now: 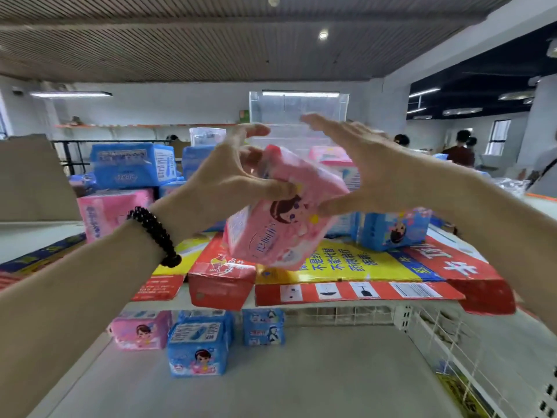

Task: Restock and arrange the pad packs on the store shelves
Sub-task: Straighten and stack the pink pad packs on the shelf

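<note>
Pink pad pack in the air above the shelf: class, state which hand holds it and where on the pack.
The left hand grips the pink pad pack at its upper left end. The right hand, fingers straight, touches its right side.

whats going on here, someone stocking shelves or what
A person is restocking pad packs. Their left hand grips a pink pack, tilted in mid-air above the flattened red and yellow cardboard on the upper shelf, while the right hand is spread open against its far side. More blue packs and pink ones sit stacked behind. On the lower shelf, a pink pack and a few blue packs stand near the back.
</note>
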